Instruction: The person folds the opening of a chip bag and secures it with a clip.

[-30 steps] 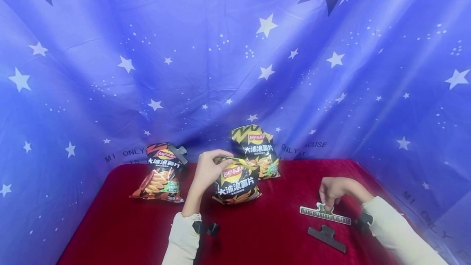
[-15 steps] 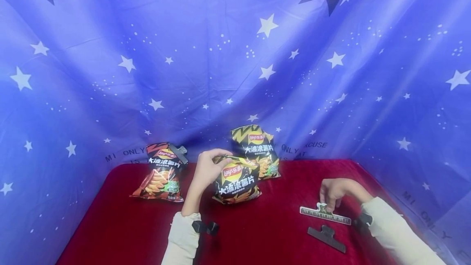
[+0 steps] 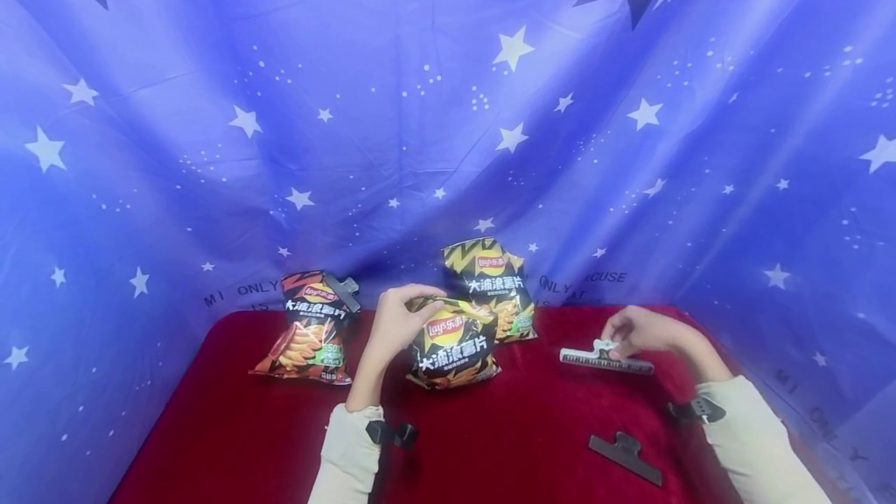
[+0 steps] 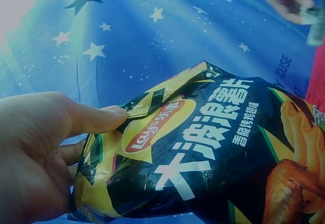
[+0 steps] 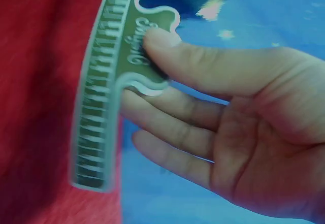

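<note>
My left hand (image 3: 393,327) pinches the folded top edge of a black and yellow bag of chips (image 3: 455,352), which stands upright on the table. In the left wrist view the thumb presses on the fold of that chip bag (image 4: 203,142), with the other fingers behind it. Off to the right, my right hand (image 3: 647,335) pinches the handle of a white-edged clip (image 3: 607,364) with a piano-key pattern. The right wrist view shows the thumb over the lettered handle of this clip (image 5: 96,112), its long bar pointing away from the palm.
A black clip (image 3: 628,459) lies at the front right of the red table (image 3: 231,442). A red and black chip bag (image 3: 308,341) with a dark clip (image 3: 344,291) on its top corner stands left. Another yellow chip bag (image 3: 483,259) stands behind the held one. Blue starry cloth (image 3: 392,138) encloses the table.
My right hand has raised the piano-key clip off the table and moved it away from me, slightly leftward. The left hand has kept its pinch on the chip bag.
</note>
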`<state>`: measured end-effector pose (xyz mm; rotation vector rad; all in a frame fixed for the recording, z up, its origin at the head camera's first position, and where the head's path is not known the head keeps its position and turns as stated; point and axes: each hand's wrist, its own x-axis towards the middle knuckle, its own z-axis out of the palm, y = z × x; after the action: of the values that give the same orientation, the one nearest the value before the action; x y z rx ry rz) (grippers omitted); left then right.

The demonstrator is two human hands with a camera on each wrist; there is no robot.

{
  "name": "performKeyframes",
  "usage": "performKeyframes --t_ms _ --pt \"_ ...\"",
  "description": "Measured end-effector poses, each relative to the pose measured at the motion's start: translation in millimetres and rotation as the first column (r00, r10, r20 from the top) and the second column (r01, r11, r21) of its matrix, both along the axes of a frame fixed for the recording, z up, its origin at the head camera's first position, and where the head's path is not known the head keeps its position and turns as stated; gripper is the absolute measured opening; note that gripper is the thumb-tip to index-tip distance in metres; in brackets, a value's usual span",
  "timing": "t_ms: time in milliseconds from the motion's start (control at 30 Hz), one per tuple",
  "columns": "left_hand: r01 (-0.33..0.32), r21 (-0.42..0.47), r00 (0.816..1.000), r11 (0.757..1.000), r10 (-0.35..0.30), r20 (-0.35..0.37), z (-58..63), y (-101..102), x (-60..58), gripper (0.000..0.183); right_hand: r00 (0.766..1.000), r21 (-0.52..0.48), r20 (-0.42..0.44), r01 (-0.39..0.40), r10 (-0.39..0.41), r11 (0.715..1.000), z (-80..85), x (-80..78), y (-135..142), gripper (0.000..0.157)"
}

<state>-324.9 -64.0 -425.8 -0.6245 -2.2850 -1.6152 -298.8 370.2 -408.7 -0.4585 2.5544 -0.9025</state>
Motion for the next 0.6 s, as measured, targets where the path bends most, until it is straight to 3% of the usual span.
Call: performKeyframes --t_ms 133,367,500,600 --pt "-0.020 0.007 1.000 1.000 0.020 0.019 0.0 0.7 0.3 0.016 0.985 -0.029 -0.153 0.072 -0.075 0.997 9.6 -4.7 -12.2 0.025" --pt "-0.034 0.042 0.999 0.999 0.033 0.025 -1.1 2.8 -1.3 0.016 0.916 -0.164 -0.322 0.194 -0.238 0.967 17.1 -7.2 -40.1 0.031" --pt "-0.040 0.047 0.999 0.998 0.039 0.020 -2.2 4.1 -2.4 0.015 0.874 -0.299 -0.347 0.239 -0.339 0.924 20.6 -5.7 -58.1 0.035" --pt "-0.048 0.045 0.999 0.998 0.048 0.014 -4.2 5.6 -3.3 0.015 0.854 -0.429 -0.317 0.259 -0.412 0.865 22.7 -4.2 -73.8 0.038"
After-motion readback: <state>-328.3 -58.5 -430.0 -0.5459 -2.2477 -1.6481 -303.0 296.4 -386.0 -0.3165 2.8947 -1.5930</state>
